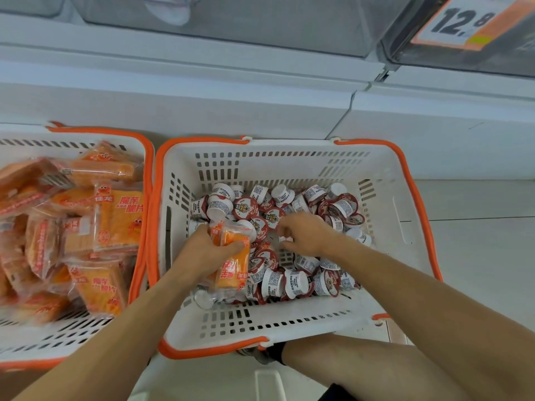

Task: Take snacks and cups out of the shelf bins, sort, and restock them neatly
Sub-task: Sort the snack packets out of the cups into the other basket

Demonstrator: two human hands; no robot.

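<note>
orange snack packs [231, 256] are gripped by the left hand [211, 250] inside the right basket [289, 328], among the cups [289, 282]. a cup is pinched by the right hand [304, 233], it seems. packs are best lifted straight up, clear of the rim, then carried over to the left basket [37, 337], where room is left near the front.

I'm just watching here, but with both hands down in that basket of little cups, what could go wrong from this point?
Three things, as guesses:

1. The left hand grips several orange snack packets at once; one could slip back among the cups.

2. The right hand is digging through the loosely heaped cups, so more could tumble or have their foil lids dented.

3. The packets look thin; a tight squeeze might crush what is inside before they reach the left basket.
</note>
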